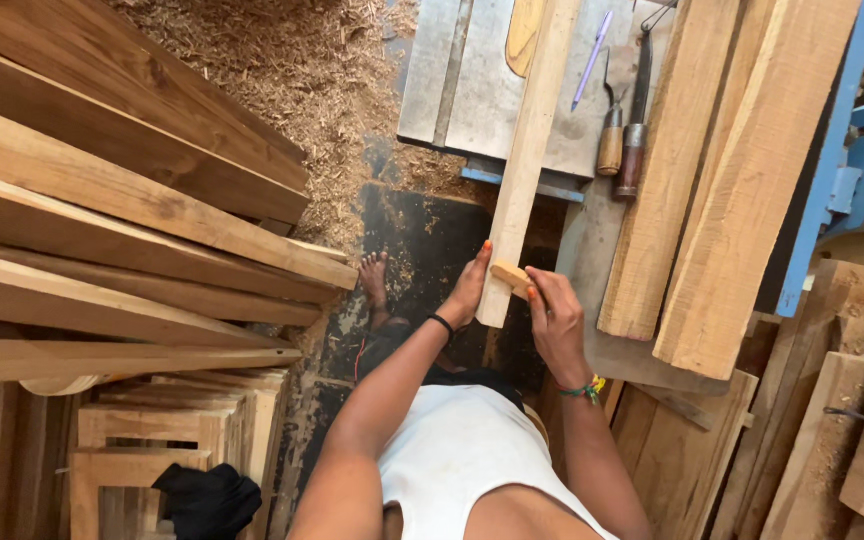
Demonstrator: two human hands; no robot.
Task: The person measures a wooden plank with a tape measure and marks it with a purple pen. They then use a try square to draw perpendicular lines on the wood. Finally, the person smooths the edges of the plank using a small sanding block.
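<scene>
A long pale wooden strip (530, 140) runs from the grey machine table (482, 90) down toward me. My left hand (467, 292) presses flat against the strip's near end from the left. My right hand (555, 322) grips a small wooden block (510, 276) held against the strip's right side near that end. A black band sits on my left wrist, a coloured thread on my right.
Long planks (122, 210) are stacked at left, thick planks (722, 190) at right. Two chisels (624, 140) and a purple pen (590, 60) lie on the table. Sawdust (292, 70) covers the floor, and my bare foot (376, 278) stands there. A blue machine frame (832, 150) is at right.
</scene>
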